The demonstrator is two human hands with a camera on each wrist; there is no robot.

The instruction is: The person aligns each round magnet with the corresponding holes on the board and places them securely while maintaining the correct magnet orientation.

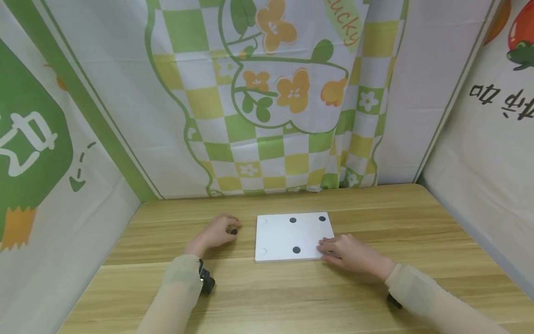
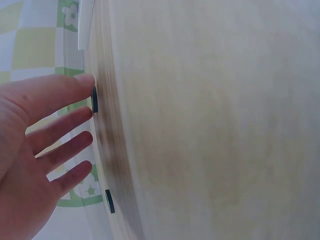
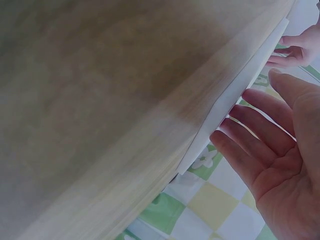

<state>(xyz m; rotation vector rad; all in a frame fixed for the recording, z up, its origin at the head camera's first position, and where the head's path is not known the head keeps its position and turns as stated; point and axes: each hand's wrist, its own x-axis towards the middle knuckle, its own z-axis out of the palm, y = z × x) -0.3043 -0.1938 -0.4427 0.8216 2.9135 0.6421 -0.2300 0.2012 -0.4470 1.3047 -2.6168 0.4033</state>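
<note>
My left hand (image 1: 214, 233) is low over the table, left of a white rectangular board (image 1: 275, 236). Its thumb and a fingertip pinch a small black disc (image 2: 95, 100) by opposite edges, close to the wood; the other fingers are spread. Another black disc (image 2: 110, 201) lies farther down in the left wrist view, hidden by the hand in the head view. At the board's right front corner my right hand (image 1: 348, 253) rests its outstretched fingers on the surface. Black discs (image 1: 293, 220) sit on the board, and two pale round recesses (image 1: 263, 251) show along its left side.
The wooden table (image 1: 267, 297) extends around the board on every side. A patterned cloth (image 1: 267, 153) hangs at its back edge, with printed fabric walls on the left and right. Dark wrist cameras (image 1: 206, 280) are strapped beneath the sleeves.
</note>
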